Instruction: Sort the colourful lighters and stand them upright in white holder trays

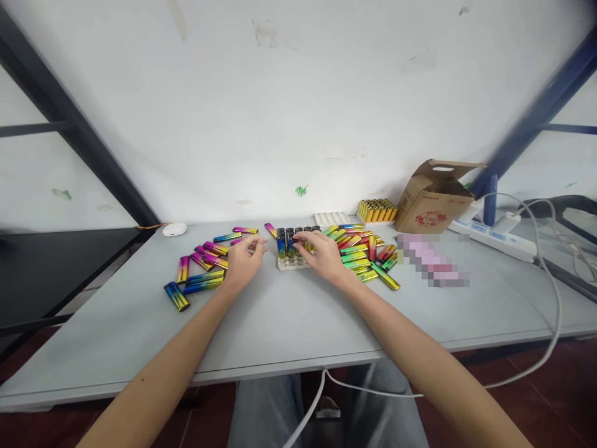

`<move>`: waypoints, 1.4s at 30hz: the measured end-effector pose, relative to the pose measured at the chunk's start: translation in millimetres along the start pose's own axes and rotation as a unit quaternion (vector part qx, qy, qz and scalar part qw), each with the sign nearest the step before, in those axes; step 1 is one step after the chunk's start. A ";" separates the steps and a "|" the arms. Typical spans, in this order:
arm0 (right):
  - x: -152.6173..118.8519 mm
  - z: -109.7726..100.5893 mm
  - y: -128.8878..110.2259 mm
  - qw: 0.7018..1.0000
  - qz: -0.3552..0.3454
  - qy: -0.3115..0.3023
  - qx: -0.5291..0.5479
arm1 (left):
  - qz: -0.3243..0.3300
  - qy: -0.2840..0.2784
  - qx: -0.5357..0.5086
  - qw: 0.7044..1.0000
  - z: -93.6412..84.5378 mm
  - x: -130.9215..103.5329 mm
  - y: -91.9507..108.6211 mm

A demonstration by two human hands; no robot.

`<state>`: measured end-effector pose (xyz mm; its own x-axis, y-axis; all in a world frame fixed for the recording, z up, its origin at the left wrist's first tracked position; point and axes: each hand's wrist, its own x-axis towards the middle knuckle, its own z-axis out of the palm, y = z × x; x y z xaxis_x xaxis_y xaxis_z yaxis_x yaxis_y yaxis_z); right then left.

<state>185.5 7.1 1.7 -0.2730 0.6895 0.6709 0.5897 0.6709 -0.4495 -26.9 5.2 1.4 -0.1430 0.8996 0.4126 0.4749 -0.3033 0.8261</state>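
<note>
My right hand [321, 254] is over a white holed tray [291, 264], its thumb and fingertips pinched on the black top of a blue-and-yellow lighter [291, 246] that stands upright in it. Several more black-topped lighters [280, 244] stand in rows towards the tray's back; my fingers hide part of them. The tray's front holes show bare. Left of the tray, my left hand [245, 261] hovers with curled fingers, thumb close to the fingertips, and no object shows in it. Beside it lie loose pink-and-yellow lighters [215, 248] and blue-and-yellow lighters [204, 285].
Green, yellow and red lighters [357, 256] lie heaped right of the tray. Behind are a second white tray [332, 218] and a block of upright yellow lighters [377, 212]. An open cardboard box [431, 202], a power strip [494, 239] and a white case [175, 229] stand near the wall.
</note>
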 end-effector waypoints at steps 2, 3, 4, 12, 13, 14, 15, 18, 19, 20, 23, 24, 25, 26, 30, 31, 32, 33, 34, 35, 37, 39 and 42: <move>0.2 0.8 0.2 0.999 -0.033 0.011 -0.024 | 0.002 0.000 0.014 1.000 -0.7 -0.7 2.7; 0.2 1.3 0.4 0.998 -0.045 0.015 -0.037 | 0.004 -0.001 0.022 1.000 -1.1 -0.9 3.9; 0.2 1.9 0.6 0.997 -0.054 0.019 -0.052 | 0.006 -0.002 0.029 1.000 -1.5 -1.0 4.8; 2.5 -4.0 0.3 0.991 -0.077 0.000 -0.110 | 0.009 -0.005 0.027 1.000 -2.4 -1.6 4.1; 4.6 -9.7 3.6 0.991 -0.073 0.005 -0.109 | 0.010 -0.003 0.028 1.000 -2.6 -1.3 2.5; 7.2 -16.8 8.9 0.992 -0.063 0.019 -0.105 | 0.013 0.001 0.029 0.999 -2.9 -0.8 0.6; 9.9 -24.9 16.6 0.993 -0.043 0.042 -0.102 | 0.019 0.004 0.032 0.999 -3.1 -0.1 -1.5; 16.2 -49.7 51.4 0.988 0.053 0.109 -0.096 | 0.043 0.009 0.049 0.998 -3.2 1.9 -8.6; 17.0 -56.3 64.9 0.984 0.096 0.110 -0.099 | 0.052 0.008 0.057 0.997 -2.9 2.4 -10.8; 17.0 -61.5 78.0 0.979 0.141 0.100 -0.105 | 0.059 0.005 0.066 0.996 -2.5 2.8 -12.7; 13.9 -68.1 107.5 0.959 0.228 0.007 -0.167 | 0.081 -0.006 0.090 0.993 -1.0 3.0 -16.3; 12.4 -68.0 112.8 0.954 0.235 -0.023 -0.186 | 0.087 -0.010 0.097 0.991 -0.5 2.9 -16.8; 10.9 -67.3 116.0 0.950 0.236 -0.045 -0.198 | 0.092 -0.013 0.101 0.991 -0.2 2.6 -17.0; 9.6 -66.4 117.5 0.949 0.232 -0.063 -0.206 | 0.094 -0.014 0.103 0.990 0.0 2.4 -16.9; 5.8 -63.0 115.1 0.943 0.222 -0.105 -0.224 | 0.090 -0.007 0.096 0.991 -0.5 1.8 -14.4; 5.2 -62.6 114.3 0.940 0.226 -0.114 -0.231 | 0.089 -0.006 0.102 0.991 -0.8 1.8 -13.5; 4.7 -62.2 113.8 0.936 0.229 -0.121 -0.238 | 0.089 -0.005 0.113 0.990 -1.0 1.8 -12.6; 4.4 -62.0 113.4 0.933 0.232 -0.126 -0.245 | 0.090 -0.006 0.125 0.988 -1.1 1.8 -11.7; 4.2 -61.8 113.2 0.930 0.233 -0.131 -0.252 | 0.091 -0.008 0.138 0.986 -1.2 1.8 -11.1; 4.2 -61.8 113.0 0.928 0.234 -0.134 -0.257 | 0.091 -0.009 0.147 0.985 -1.2 1.9 -10.6; 4.6 -62.1 112.2 0.920 0.241 -0.141 -0.274 | 0.094 -0.011 0.156 0.983 -1.0 2.1 -10.4; 5.4 -62.8 110.8 0.909 0.248 -0.152 -0.297 | 0.099 -0.013 0.156 0.983 -0.9 2.4 -10.9; 7.2 -64.2 108.8 0.902 0.256 -0.165 -0.307 | 0.099 -0.014 0.160 0.982 -0.7 2.8 -12.1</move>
<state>296.5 67.6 -4.5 0.0026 0.9775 0.2111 0.9845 0.0345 -0.1718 -33.7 11.1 -7.2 0.0012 0.8424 0.5389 0.7398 -0.3633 0.5662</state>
